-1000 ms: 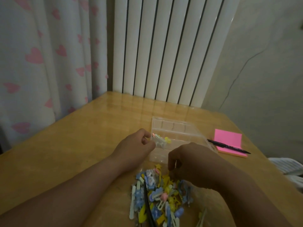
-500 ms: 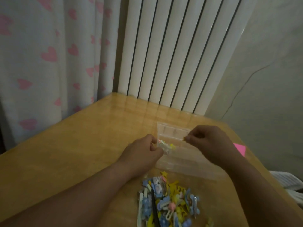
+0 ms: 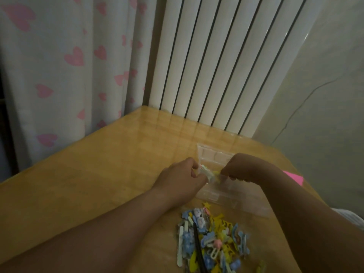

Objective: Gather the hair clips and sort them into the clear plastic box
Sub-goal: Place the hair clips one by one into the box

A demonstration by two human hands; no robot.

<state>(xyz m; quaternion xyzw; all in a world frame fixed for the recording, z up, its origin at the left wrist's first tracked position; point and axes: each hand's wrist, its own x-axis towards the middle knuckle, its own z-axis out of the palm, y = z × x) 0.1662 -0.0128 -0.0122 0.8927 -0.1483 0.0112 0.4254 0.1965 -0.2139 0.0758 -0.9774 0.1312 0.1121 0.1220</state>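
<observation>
Head view. Since half a second ago the right hand (image 3: 248, 168) has moved left from the far part of the box and now meets the left hand (image 3: 179, 181); the left hand has stayed in place. The clear plastic box (image 3: 213, 155) lies open on the wooden table (image 3: 94, 174), with a row of small compartments visible along its far edge. The hands hide its middle, so what lies there cannot be told. The left hand's fingers are curled around a small bundle of clips (image 3: 207, 174), pale with pink tips, held just above the box's left edge. The right hand's fingers are curled, and its thumb and fingertips pinch a yellow clip (image 3: 216, 173) at the bundle's right end. Near the viewer, just beside the box, lies the loose pile of hair clips (image 3: 214, 240), blue, yellow, white and pink; a thin dark stick (image 3: 199, 251) lies across it. The right forearm covers most of a pink notepad (image 3: 293, 177). Behind the table stand a white radiator (image 3: 216, 66) and a heart-print curtain (image 3: 59, 66).
</observation>
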